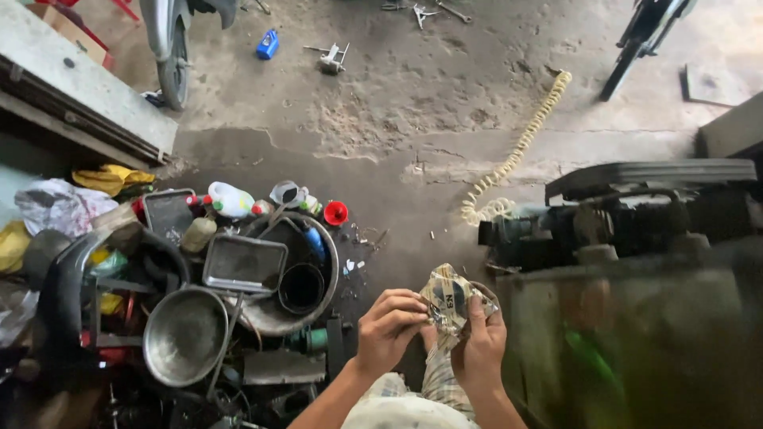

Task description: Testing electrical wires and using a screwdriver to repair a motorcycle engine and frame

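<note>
I see both hands closed on a crinkled, shiny plastic packet (450, 300), held just left of the dark engine block (628, 222). My left hand (387, 330) pinches its edge, seemingly to tear it; my right hand (479, 349) cups it from below. A dull metal bowl (184, 334) sits farther left.

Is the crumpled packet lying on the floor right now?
No, both the left hand and right hand hold the crumpled packet up above the floor.
</note>
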